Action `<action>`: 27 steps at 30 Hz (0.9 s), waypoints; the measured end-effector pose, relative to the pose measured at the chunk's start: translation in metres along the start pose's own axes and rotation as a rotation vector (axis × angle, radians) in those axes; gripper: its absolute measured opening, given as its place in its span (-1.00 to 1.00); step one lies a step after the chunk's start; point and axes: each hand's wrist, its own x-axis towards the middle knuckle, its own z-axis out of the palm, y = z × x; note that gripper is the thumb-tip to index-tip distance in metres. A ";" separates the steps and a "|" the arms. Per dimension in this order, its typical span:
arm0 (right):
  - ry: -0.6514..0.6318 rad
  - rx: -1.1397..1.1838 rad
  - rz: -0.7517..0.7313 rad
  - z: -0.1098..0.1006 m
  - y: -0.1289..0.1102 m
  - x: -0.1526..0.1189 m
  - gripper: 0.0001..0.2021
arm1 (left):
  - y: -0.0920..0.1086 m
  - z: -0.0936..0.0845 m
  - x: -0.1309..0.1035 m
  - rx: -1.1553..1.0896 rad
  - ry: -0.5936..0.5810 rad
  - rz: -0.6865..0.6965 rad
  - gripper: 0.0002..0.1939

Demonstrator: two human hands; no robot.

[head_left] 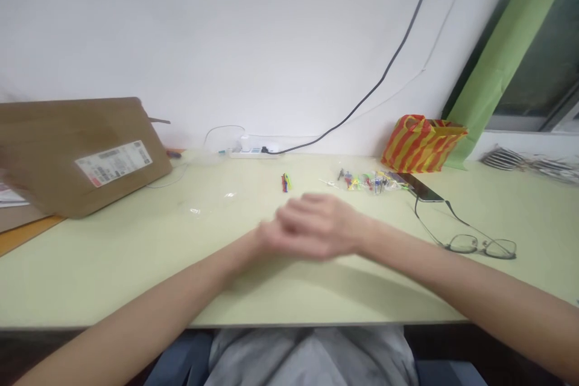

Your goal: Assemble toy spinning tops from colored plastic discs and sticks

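Over the middle of the table (149, 271), my two hands are together, somewhat smeared by motion. My right hand (325, 226) lies over the front of my left hand (270, 236), its fingers curled round it. Most of the left hand is hidden, so its fingers do not show. Beyond the hands is a small bundle of coloured plastic pieces (286, 182) in red, blue and yellow-green. Farther right lies a heap of small colourful plastic pieces (366, 181), partly in clear plastic wrapping.
A cardboard box (67, 151) with a label stands at left. A power strip (253, 154) with a black cable (384, 72) sits against the wall. To the right are a red-yellow striped bag (418, 145), a phone (418, 187) and eyeglasses (464, 243). Clear plastic (212, 202) lies left of centre.
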 end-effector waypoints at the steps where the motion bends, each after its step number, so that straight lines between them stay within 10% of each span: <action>1: -0.059 -0.014 -0.005 0.004 0.017 -0.006 -0.72 | -0.001 0.000 0.000 -0.023 -0.010 0.035 -0.71; 7: -0.436 -0.062 0.615 0.054 0.126 -0.068 -0.47 | -0.008 -0.002 -0.002 -0.277 -0.053 0.232 -0.77; 10: -0.502 0.021 0.659 0.074 0.141 -0.083 -0.60 | -0.009 -0.001 -0.002 -0.323 -0.077 0.222 -0.75; 17: -0.426 -0.054 0.443 0.057 0.108 -0.047 -0.81 | -0.008 0.003 -0.002 -0.312 -0.055 0.222 -0.70; 27: 0.195 0.561 0.870 0.018 0.035 -0.053 -0.86 | -0.018 0.002 0.001 -0.179 0.307 -0.009 -0.84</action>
